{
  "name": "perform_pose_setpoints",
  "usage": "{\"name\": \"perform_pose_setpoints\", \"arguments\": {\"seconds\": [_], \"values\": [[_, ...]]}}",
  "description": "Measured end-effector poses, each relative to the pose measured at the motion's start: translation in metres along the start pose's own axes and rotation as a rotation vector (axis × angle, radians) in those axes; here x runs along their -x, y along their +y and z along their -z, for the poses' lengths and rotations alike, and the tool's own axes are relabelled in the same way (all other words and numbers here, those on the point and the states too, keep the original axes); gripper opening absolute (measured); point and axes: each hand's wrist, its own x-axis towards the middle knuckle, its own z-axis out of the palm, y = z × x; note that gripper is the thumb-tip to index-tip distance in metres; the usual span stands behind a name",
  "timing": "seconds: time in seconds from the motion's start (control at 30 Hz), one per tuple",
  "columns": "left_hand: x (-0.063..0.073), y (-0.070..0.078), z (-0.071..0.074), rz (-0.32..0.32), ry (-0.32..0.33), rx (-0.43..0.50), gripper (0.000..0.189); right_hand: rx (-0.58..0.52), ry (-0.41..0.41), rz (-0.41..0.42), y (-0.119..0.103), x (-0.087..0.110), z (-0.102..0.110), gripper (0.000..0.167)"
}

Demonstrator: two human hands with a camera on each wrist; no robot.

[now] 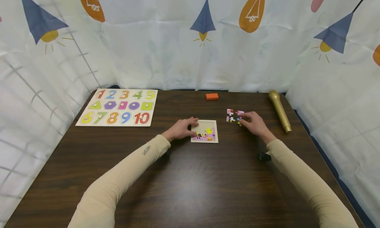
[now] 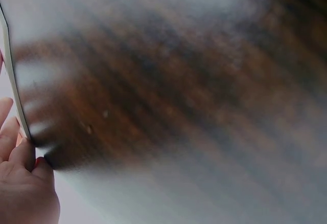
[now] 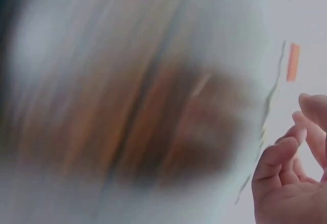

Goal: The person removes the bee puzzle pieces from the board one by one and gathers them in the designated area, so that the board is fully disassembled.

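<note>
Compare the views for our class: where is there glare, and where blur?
Head view: mostly clear, with pale glare on the dark table nearer the camera than the puzzle tray; left wrist view: table smeared, left hand clearer; right wrist view: table streaked and washed out, right hand clearer.

White cloth [image 1: 166, 56] with blue lamps [image 1: 204, 18] and orange bulbs [image 1: 257, 3] hangs behind and on both sides of a dark wooden table [image 1: 237, 195], its top catching pale glare [image 1: 193, 188].
</note>
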Motion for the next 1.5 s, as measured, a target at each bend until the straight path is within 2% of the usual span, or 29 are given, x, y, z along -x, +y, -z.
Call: {"name": "perform_pose_setpoints", "arguments": {"seconds": [0.13,0.23,0.37,0.57,0.93,1.37,1.5], "values": [[0.000,-0.001,-0.001,-0.001,0.001,0.003,0.050,-0.044,0.028,0.006,-0.020,-0.002,-0.008,0.036],[0.000,-0.002,-0.002,-0.007,0.006,0.006,0.049,-0.059,0.013,0.057,-0.037,-0.003,-0.014,0.035],[0.000,-0.003,-0.003,-0.016,0.011,0.009,0.050,-0.071,-0.051,0.113,-0.058,-0.001,-0.026,0.034],[-0.001,-0.003,-0.003,-0.013,0.006,0.003,0.051,-0.075,-0.164,0.111,-0.079,0.004,-0.045,0.036],[-0.001,-0.003,-0.003,-0.016,0.005,-0.002,0.050,-0.034,-0.228,0.145,-0.084,0.001,-0.065,0.038],[0.001,-0.003,-0.004,-0.033,0.030,-0.006,0.047,0.001,-0.238,0.169,-0.085,-0.001,-0.073,0.041],[0.001,-0.003,-0.005,-0.048,0.043,-0.009,0.046,0.000,-0.246,0.147,-0.085,-0.001,-0.073,0.042]]}}
